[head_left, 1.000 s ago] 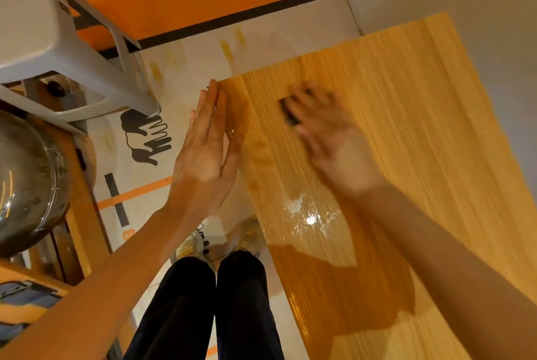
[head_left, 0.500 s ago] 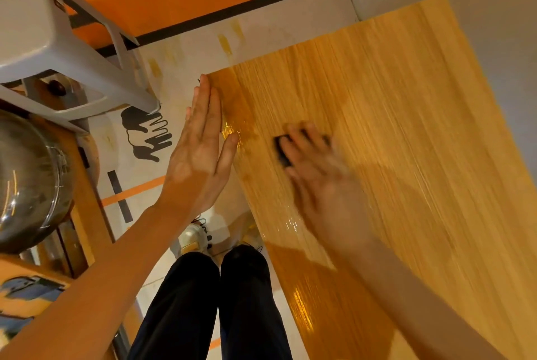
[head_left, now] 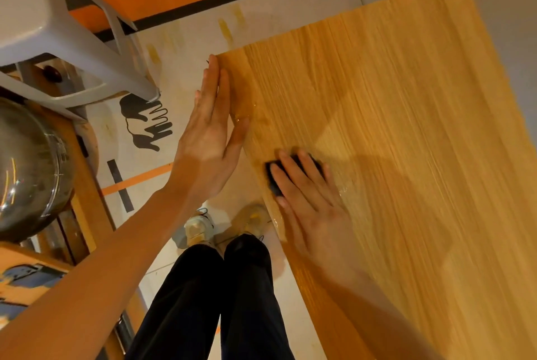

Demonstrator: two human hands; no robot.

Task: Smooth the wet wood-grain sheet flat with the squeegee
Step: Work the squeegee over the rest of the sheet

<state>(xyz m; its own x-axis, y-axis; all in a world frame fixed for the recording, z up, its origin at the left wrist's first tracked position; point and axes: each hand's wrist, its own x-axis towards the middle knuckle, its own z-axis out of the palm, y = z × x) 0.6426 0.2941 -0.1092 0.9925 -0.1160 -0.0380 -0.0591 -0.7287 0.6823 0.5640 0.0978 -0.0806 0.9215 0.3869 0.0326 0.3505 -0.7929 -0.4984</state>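
Squeegee pressed on wet sheet near its left edge.
Black squeegee [head_left: 290,170] is pinned flat under spread right hand [head_left: 308,199] on the wood-grain sheet [head_left: 392,141]; left hand [head_left: 209,138], fingers together, is laid along the sheet's edge, likely to stop it sliding.

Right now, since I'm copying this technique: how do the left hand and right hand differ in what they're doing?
The left hand is empty, laid along the wood-grain sheet's left edge; the right hand presses a black squeegee on the sheet's face. The left hand sits farther up the edge, the right nearer the person. Both have extended fingers.
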